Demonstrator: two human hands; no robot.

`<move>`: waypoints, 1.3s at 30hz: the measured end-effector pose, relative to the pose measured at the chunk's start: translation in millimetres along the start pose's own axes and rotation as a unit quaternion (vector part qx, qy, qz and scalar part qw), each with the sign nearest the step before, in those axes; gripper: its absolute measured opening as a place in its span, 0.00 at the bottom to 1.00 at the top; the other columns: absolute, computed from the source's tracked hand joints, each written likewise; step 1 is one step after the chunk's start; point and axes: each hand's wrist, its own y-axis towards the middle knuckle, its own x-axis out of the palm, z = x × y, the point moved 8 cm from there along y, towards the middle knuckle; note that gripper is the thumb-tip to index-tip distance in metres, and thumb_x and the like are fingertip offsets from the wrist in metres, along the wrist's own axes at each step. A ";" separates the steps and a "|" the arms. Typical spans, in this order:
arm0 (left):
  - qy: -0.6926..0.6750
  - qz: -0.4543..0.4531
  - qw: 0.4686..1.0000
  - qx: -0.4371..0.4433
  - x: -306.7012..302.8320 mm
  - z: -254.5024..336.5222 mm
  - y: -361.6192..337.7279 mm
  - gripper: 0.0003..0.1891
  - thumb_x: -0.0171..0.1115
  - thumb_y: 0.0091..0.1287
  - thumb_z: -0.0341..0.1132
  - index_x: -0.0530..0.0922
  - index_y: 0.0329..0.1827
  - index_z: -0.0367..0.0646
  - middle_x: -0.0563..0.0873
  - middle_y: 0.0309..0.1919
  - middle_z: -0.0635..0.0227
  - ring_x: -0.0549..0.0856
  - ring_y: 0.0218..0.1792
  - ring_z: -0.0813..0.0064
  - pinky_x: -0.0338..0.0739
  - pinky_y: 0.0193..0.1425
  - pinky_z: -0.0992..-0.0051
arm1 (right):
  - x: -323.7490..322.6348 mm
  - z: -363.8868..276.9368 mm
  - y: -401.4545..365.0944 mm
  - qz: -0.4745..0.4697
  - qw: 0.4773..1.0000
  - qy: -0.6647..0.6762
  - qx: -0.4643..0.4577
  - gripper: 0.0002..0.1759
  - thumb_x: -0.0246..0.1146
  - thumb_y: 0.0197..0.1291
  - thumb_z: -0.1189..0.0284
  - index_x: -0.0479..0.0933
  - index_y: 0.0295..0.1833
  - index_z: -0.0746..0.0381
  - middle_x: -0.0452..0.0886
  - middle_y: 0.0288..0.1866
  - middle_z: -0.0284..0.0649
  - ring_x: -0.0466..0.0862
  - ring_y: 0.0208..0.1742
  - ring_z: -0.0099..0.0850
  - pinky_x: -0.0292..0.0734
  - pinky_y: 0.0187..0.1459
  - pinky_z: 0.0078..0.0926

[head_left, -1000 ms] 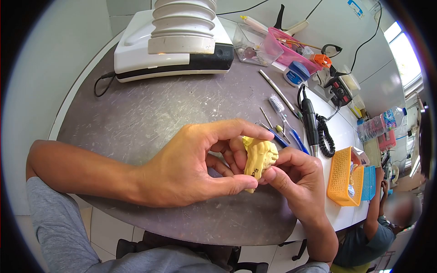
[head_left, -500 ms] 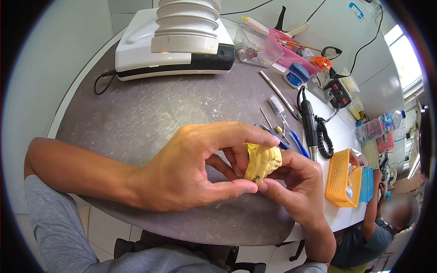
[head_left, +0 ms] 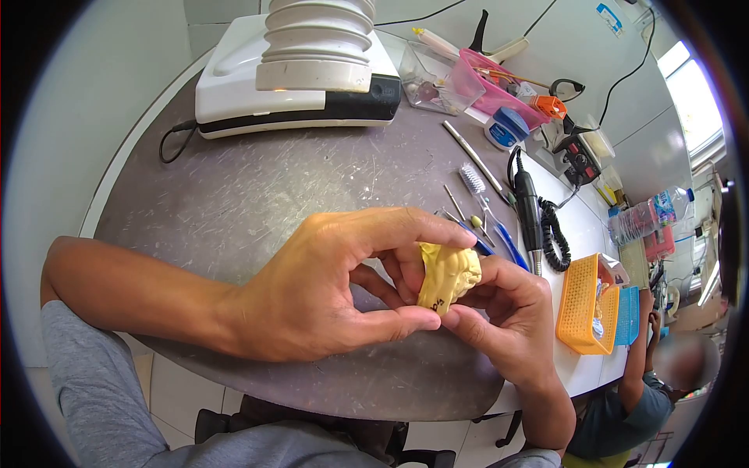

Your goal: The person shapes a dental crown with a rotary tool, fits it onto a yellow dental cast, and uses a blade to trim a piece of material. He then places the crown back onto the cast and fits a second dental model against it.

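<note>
Between my two hands, above the grey table's front part, is a yellow dental cast (head_left: 443, 274) with tooth shapes on its right side and dark handwriting near its bottom. My left hand (head_left: 335, 288) grips it from the left, index finger along the top and thumb at the lower edge. From the right, my right hand (head_left: 507, 316) holds it too, its thumb at the bottom and fingers curled behind. The far side of the cast is hidden by my fingers.
A white machine (head_left: 296, 101) with a ribbed hose (head_left: 316, 35) stands at the back. To the right lie a toothbrush-like brush (head_left: 473, 179), a black handpiece (head_left: 528, 210), a blue-lidded jar (head_left: 505, 129), a pink basket (head_left: 488, 90) and an orange basket (head_left: 576, 308). A co-worker (head_left: 632, 413) sits at right.
The cast has turned very slightly in my fingers. Both hands keep their hold, almost unmoved.
</note>
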 end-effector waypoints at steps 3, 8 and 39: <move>0.004 0.000 1.000 0.002 -0.3 -0.2 0.0 0.34 0.74 0.60 0.24 0.71 0.71 0.39 0.85 0.41 0.66 0.88 0.44 0.78 0.89 0.51 0.76 | 0.2 -0.1 -0.1 -0.001 1.000 -0.001 -0.001 0.13 0.72 0.61 0.77 0.80 0.48 0.71 0.85 0.42 0.40 0.87 0.44 0.25 0.83 0.51 0.22; 0.006 0.000 1.000 0.004 -0.2 0.1 0.1 0.34 0.74 0.60 0.24 0.71 0.71 0.39 0.85 0.41 0.66 0.88 0.44 0.78 0.89 0.50 0.76 | -0.6 -1.7 -0.5 0.003 1.000 -0.011 -0.016 0.13 0.72 0.62 0.76 0.80 0.49 0.71 0.85 0.42 0.40 0.87 0.44 0.25 0.83 0.50 0.23; -0.058 -0.021 0.996 -0.071 3.2 -10.1 -2.1 0.35 0.71 0.63 0.25 0.67 0.74 0.40 0.80 0.41 0.72 0.83 0.46 0.81 0.85 0.54 0.79 | -1.1 -0.8 -0.1 0.012 1.000 -0.008 -0.007 0.13 0.73 0.61 0.75 0.81 0.48 0.70 0.87 0.41 0.40 0.88 0.43 0.26 0.83 0.49 0.23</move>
